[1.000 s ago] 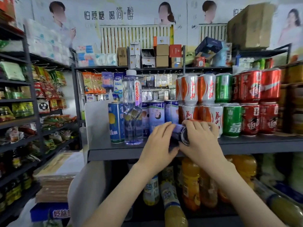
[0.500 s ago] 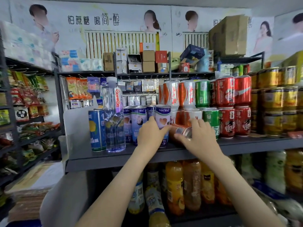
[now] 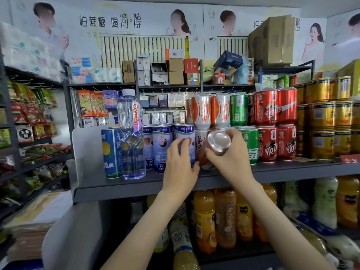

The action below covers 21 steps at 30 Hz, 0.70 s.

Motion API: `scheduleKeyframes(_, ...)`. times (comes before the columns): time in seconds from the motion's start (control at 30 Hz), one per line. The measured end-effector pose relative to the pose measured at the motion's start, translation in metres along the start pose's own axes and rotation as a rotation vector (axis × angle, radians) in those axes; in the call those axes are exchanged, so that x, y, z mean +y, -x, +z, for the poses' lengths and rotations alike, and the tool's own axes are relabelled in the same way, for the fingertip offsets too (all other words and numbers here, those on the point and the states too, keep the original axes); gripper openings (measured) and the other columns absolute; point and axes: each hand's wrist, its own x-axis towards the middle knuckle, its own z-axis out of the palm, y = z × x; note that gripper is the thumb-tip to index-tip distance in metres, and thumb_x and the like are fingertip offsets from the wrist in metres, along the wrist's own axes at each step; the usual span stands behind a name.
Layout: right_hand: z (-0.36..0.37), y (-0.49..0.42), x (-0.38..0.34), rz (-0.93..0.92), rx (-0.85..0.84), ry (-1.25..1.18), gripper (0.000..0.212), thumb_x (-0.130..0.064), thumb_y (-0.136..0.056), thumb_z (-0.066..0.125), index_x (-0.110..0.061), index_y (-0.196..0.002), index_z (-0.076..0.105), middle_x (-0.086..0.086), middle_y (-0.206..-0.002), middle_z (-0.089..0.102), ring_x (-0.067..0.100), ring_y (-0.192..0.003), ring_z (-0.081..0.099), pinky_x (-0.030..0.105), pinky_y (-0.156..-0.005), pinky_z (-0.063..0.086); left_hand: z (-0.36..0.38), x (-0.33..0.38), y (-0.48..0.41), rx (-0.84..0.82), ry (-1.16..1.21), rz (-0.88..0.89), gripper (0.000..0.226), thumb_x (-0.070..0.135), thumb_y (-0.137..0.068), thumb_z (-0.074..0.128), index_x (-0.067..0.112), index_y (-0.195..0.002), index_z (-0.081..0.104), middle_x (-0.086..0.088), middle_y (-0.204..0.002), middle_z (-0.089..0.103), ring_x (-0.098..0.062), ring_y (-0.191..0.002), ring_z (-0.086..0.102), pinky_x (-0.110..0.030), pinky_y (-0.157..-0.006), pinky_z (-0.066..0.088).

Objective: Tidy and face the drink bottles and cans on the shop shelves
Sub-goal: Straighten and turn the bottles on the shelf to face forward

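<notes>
Orange can (image 3: pixel 213 151): tilted, silver end toward camera, centre frame on grey shelf (image 3: pixel 136 189).
Right hand (image 3: pixel 232 158): I grip that can.
Left hand (image 3: pixel 180 164): fingers loosely spread against pale blue cans (image 3: pixel 162 145).

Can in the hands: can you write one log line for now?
right hand | holds tilted orange can | left hand | touches pale blue can | shelf

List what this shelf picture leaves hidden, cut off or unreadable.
Head view only:
- Label of the tilted can in the right hand: only its silver end faces the camera; fingers cover the side.
- Lower print of the pale blue can: behind the left hand.
- Bottles on the lower shelf: tops hidden by the shelf edge, labels blurred.
- Yellow tins: row cut off by the right edge.
</notes>
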Motion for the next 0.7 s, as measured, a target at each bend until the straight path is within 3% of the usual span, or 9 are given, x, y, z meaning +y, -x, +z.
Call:
scheduleKeyframes(0.2,0.014,-0.019,-0.009,0.036,-0.013,-0.093,0.065,-0.023,-0.074,0.077,-0.009,-0.124,0.037,-0.002,-0.109,0.042,0.015,-0.104,0.044,0.023,-0.085,0.038,0.002,0.000,0.000,-0.001,0.000,0.008,0.059,0.020,-0.086,0.063,0.014,-0.137,0.035,-0.007,-0.141,0.026,-0.022,-0.132,0.025,-0.031,-0.105,0.033)
scheduleKeyframes(0.3,0.023,-0.026,0.000,0.075,-0.037,-0.063,0.060,-0.028,-0.075,0.077,-0.012,-0.117,0.038,0.003,-0.107,0.049,0.020,-0.100,0.050,0.033,-0.085,0.046,0.004,0.001,0.000,-0.005,-0.004,-0.004,0.060,0.019,-0.086,0.063,0.014,-0.138,0.035,-0.007,-0.142,0.026,-0.022,-0.133,0.024,-0.033,-0.104,0.035)
scheduleKeyframes(0.5,0.026,-0.012,0.010,0.045,-0.116,-0.009,0.075,-0.022,-0.078,0.074,-0.008,-0.138,0.031,0.009,-0.135,0.043,0.022,-0.126,0.040,0.038,-0.106,0.036,0.007,0.007,0.005,-0.023,-0.025,-0.036,0.061,0.021,-0.085,0.064,0.012,-0.138,0.035,-0.012,-0.145,0.024,-0.027,-0.135,0.022,-0.037,-0.108,0.031)
scheduleKeyframes(0.63,0.008,0.002,0.013,0.025,-0.079,0.019,0.068,-0.018,-0.082,0.069,-0.014,-0.140,0.033,-0.001,-0.133,0.042,0.009,-0.123,0.038,0.023,-0.104,0.031,0.015,0.022,0.008,0.067,-0.023,0.003,0.052,0.018,-0.081,0.068,0.007,-0.128,0.048,-0.017,-0.136,0.040,-0.033,-0.127,0.036,-0.042,-0.101,0.038)
scheduleKeyframes(0.7,-0.011,0.007,0.016,0.010,-0.068,0.049,0.055,-0.014,-0.086,0.064,-0.013,-0.135,0.039,-0.007,-0.121,0.043,0.002,-0.113,0.036,0.014,-0.098,0.029,0.020,0.036,0.007,0.061,0.054,0.044,0.046,0.018,-0.084,0.065,0.008,-0.127,0.051,-0.014,-0.132,0.047,-0.029,-0.124,0.040,-0.035,-0.100,0.036)
